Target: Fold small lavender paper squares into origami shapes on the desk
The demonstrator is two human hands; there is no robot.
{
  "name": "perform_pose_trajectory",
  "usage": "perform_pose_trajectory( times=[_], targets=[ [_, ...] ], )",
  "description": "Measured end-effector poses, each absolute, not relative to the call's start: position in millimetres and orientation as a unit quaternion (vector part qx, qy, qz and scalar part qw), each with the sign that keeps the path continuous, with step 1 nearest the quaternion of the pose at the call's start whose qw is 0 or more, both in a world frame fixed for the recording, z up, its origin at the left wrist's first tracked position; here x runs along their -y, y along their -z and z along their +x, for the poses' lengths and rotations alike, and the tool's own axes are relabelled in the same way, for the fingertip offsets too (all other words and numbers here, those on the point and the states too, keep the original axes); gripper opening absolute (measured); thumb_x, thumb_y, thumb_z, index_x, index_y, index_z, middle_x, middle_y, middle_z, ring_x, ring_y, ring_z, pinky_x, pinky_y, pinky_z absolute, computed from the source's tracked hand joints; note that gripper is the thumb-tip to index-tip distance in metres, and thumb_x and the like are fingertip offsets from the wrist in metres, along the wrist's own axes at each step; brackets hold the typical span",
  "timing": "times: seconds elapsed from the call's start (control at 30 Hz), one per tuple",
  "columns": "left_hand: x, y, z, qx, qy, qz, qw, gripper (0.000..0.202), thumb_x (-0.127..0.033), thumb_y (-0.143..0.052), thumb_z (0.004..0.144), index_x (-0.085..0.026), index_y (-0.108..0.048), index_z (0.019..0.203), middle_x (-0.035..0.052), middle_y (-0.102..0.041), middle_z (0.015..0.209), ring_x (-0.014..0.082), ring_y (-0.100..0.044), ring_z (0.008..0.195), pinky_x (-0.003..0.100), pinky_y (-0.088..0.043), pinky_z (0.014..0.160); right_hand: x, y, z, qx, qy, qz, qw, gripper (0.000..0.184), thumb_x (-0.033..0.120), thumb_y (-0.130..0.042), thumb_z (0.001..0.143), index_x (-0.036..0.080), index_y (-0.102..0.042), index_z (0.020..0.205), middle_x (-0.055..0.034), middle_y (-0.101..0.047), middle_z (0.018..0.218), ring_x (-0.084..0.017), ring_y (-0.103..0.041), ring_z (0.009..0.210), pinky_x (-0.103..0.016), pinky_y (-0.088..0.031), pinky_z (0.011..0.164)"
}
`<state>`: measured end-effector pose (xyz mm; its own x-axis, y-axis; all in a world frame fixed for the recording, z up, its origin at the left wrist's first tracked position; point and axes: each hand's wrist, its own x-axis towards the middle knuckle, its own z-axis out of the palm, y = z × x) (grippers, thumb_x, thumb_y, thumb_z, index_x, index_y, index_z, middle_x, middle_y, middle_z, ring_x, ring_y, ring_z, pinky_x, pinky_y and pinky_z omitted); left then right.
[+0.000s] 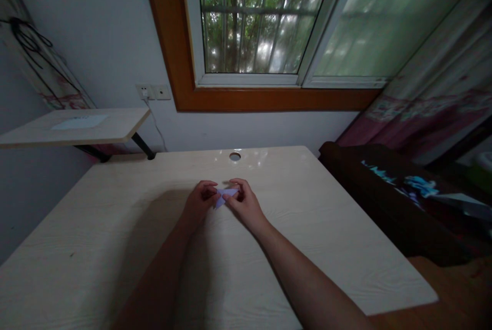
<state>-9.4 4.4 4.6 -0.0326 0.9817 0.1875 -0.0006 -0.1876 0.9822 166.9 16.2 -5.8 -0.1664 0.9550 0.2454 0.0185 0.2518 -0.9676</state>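
Note:
A small piece of folded lilac paper (220, 202) is held between my two hands above the middle of the desk. My left hand (201, 201) pinches its left side between thumb and fingers. On the other side, my right hand (246, 202) grips the paper, its thumb pressed on the near face and its fingers curled behind. The paper has pointed corners, one of them aimed down toward me. My fingers cover parts of its left and right ends.
The pale wooden desk (307, 207) has a round cable hole (234, 156) near its back edge. A raised shelf (115, 125) at the left bears a paper sheet (80, 122). Behind are a wall socket (145, 91) and a window (261, 38). Dark furniture (357, 191) stands to the right.

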Motion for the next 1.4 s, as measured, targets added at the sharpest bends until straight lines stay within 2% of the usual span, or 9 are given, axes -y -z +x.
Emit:
perform_pose_trajectory(
  times=[0.17,0.67,0.97,1.4],
  targets=[
    [-5.0,-1.1,-9.7,-0.454,-0.549,0.537,0.451,0.036,-0.029,-0.079,0.069,-0.019,-0.062,0.100,-0.0012,-0.064,0.078,0.0119,-0.062,0.064,0.025,-0.050,0.061,-17.1,8.1,167.4,0.611,-0.459,-0.408,0.499,0.045,0.031,-0.071,0.077,0.024,-0.055,0.119,0.0031,-0.059,0.080,-0.011,-0.049,0.061,-0.022,-0.042,0.056],
    [-4.8,-2.7,-11.5,-0.469,-0.542,0.548,0.431,0.024,-0.031,-0.077,0.073,-0.019,-0.069,0.092,0.0013,-0.068,0.079,0.0145,-0.063,0.072,0.026,-0.051,0.066,-16.6,7.6,168.3,0.632,-0.446,-0.408,0.484,0.044,0.026,-0.069,0.078,0.025,-0.056,0.119,0.0022,-0.062,0.084,-0.013,-0.056,0.066,-0.025,-0.046,0.062],
    [-7.4,2.9,-12.3,-0.446,-0.542,0.549,0.453,0.029,-0.030,-0.078,0.071,-0.019,-0.068,0.096,-0.0001,-0.067,0.076,0.0143,-0.063,0.069,0.025,-0.050,0.066,-13.6,-0.4,167.1,0.638,-0.445,-0.399,0.486,0.040,0.032,-0.071,0.079,0.024,-0.057,0.116,0.0022,-0.063,0.078,-0.014,-0.059,0.067,-0.027,-0.048,0.064],
    [-10.8,7.6,-13.3,-0.433,-0.538,0.559,0.459,0.033,-0.028,-0.078,0.072,-0.019,-0.064,0.101,0.0003,-0.068,0.078,0.0142,-0.065,0.070,0.026,-0.052,0.066,-15.9,5.8,166.8,0.645,-0.441,-0.392,0.486,0.040,0.030,-0.070,0.081,0.025,-0.056,0.117,0.0016,-0.066,0.081,-0.016,-0.062,0.071,-0.028,-0.050,0.068]
  ],
)
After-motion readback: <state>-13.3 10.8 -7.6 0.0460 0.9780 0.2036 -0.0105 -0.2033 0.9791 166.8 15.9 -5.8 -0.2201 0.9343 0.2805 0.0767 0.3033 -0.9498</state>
